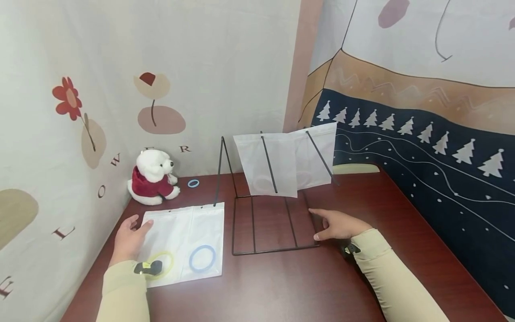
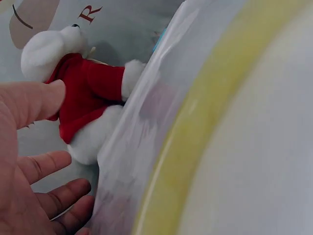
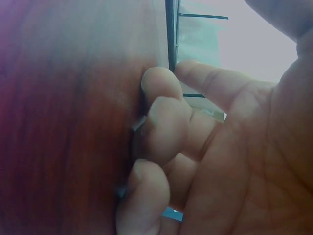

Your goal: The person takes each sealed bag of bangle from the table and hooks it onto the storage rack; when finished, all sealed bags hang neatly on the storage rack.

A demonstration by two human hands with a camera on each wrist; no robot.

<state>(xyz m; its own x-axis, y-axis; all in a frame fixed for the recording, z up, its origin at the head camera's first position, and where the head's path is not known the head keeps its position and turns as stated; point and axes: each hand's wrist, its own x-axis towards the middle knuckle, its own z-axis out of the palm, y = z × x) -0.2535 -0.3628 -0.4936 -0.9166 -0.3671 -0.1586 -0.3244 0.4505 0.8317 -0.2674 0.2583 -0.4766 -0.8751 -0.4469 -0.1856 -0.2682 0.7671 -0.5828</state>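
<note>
A black wire rack (image 1: pixel 275 251) stands on the table, with slanting prongs. A white translucent bag (image 1: pixel 183 235) hangs from its left prong, showing a yellow ring (image 2: pixel 181 142) and a blue ring (image 1: pixel 202 258) through it. My left hand (image 1: pixel 130 239) is beside that bag's left edge, fingers spread and gripping nothing. At the right side of the rack's base is my right hand (image 1: pixel 344 225). Its index finger reaches the wire, with the thumb apart near the front corner. In the right wrist view the other fingers (image 3: pixel 168 127) bend down to the table; exact contact is unclear.
Two more white bags (image 1: pixel 267 165) hang on the rack's other prongs, overlapping. Behind the left bag sits a white plush bear (image 1: pixel 153 176) in a red coat. A small blue ring (image 1: pixel 193 183) lies near the back. Printed cloth (image 1: pixel 225 67) closes off the table's back.
</note>
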